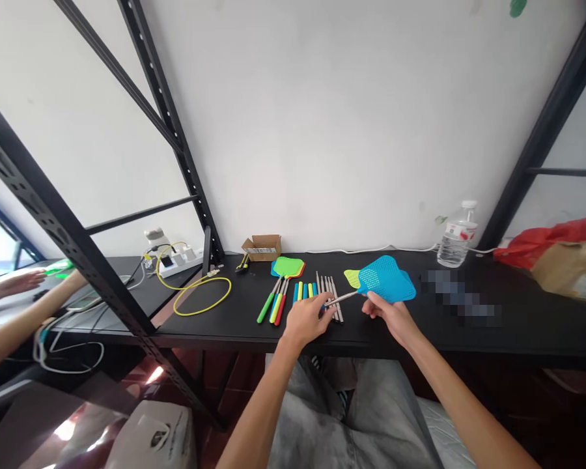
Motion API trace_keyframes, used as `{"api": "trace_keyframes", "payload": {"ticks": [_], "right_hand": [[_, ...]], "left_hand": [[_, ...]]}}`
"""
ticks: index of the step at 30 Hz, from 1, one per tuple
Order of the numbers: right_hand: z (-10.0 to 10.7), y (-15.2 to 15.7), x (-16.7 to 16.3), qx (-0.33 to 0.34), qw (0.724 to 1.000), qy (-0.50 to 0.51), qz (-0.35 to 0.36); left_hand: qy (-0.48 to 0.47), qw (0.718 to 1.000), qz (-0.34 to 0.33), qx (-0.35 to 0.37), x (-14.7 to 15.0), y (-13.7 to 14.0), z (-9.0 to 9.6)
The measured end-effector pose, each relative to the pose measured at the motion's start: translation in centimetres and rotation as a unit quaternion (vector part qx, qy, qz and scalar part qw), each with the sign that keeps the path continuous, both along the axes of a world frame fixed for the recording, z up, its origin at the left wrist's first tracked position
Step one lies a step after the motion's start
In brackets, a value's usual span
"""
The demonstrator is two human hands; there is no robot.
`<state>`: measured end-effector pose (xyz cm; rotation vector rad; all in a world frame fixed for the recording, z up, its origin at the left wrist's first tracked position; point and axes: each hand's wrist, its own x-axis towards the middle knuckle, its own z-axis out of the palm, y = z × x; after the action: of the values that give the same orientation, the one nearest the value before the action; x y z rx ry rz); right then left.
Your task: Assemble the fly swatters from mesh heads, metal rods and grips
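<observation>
My right hand [388, 316] pinches the base of a blue fly swatter head [383, 273], near where its metal rod [344, 299] joins. Around the rod's other end, the fingers of my left hand [306, 320] are closed; what else they may grip there is hidden. More blue and a yellow-green swatter head [351, 279] show beside or beneath the held one. Several loose metal rods [335, 296] lie by my left hand. Left of them is a row of blue and yellow handles [301, 290], partly covered by that hand. Several whole fly swatters [289, 267] lie farther left, fanned out with heads overlapping.
A small open cardboard box [262, 248] stands by the wall. A yellow cable [202, 312] loops at left near a power strip [180, 260]. A water bottle [456, 236] and a red bag [557, 241] are at right. Another person's arms [24, 309] reach in at far left.
</observation>
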<state>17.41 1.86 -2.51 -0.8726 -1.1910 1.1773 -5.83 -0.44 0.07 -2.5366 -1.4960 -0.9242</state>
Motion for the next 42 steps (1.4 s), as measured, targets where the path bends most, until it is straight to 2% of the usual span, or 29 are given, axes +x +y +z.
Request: {"api": "trace_keyframes", "payload": {"ticks": [10,15,20,24,29,32,35,38,42], "right_hand": [[0.2,-0.1,-0.2,-0.014,1.000,-0.005,-0.013],[0.2,0.2,-0.1,-0.013,1.000,-0.003,-0.012],[0.7,0.1,0.2,-0.011,0.999,0.036,-0.001],[0.9,0.1,0.3,-0.012,0.999,0.049,0.006],[0.3,0.6,0.3,-0.008,0.998,0.059,0.007],[0.0,0.8,0.4,-0.002,0.998,0.065,0.010],[0.0,0.8,0.4,0.009,0.998,0.068,0.014],[0.4,0.6,0.4,0.014,0.997,0.076,0.011],[0.9,0.4,0.5,0.007,0.997,0.078,0.010]], "left_hand": [[-0.011,1.000,-0.022,0.008,-0.1,-0.1,0.6],[-0.018,0.999,-0.001,0.028,-0.1,-0.1,0.7],[-0.026,0.994,0.096,0.035,-1.3,0.7,1.6],[-0.047,0.974,0.222,0.011,-4.0,1.7,4.1],[0.000,0.954,0.296,-0.054,-7.9,3.1,6.8],[0.029,0.946,0.315,-0.077,-9.2,3.8,6.8],[0.057,0.942,0.324,-0.073,-9.8,4.3,6.0],[0.054,0.937,0.338,-0.069,-9.9,4.7,5.3],[0.057,0.924,0.361,-0.115,-9.4,5.0,5.0]]}}
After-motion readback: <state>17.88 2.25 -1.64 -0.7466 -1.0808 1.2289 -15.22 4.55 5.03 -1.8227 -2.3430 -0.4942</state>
